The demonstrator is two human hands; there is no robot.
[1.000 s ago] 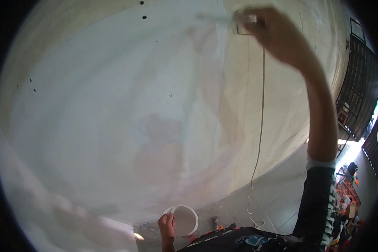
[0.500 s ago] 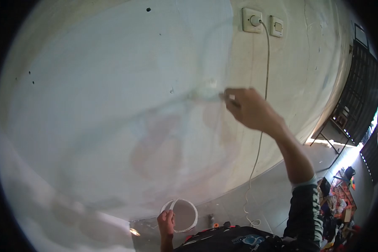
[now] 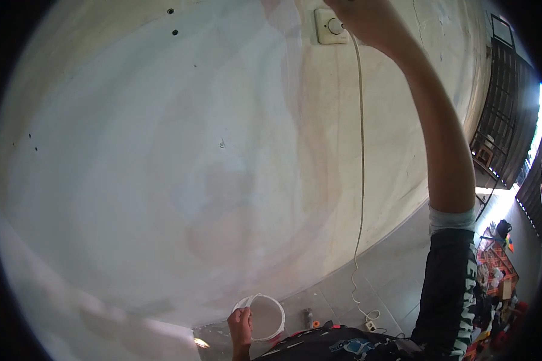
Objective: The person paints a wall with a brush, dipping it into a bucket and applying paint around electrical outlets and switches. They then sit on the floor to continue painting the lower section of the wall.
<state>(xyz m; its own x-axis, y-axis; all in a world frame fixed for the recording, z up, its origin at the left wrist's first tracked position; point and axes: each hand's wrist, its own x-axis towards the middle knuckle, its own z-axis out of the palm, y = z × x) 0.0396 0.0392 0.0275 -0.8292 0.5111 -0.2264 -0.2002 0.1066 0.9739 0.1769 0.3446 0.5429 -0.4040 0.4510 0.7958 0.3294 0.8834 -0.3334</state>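
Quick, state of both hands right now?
Left hand: closed, holding the round white bucket at its rim.
Right hand: cannot be told; its fingers are cut off by the picture's top edge.

Shirt [image 3: 307, 351]: black; blue-and-white emblem [image 3: 356, 346] at near edge of view, pale dashes [image 3: 289, 343] left of it, small red patch [image 3: 336, 327] along far edge. Right sleeve [image 3: 444, 265]: black, bold white lettering [image 3: 468, 283] down its right side. Pale grey cuff [image 3: 451, 221] beyond, banded around arm. Right forearm [image 3: 436, 126] bare past cuff. Left hand [image 3: 241, 327], right hand [image 3: 370, 24]: both bare.
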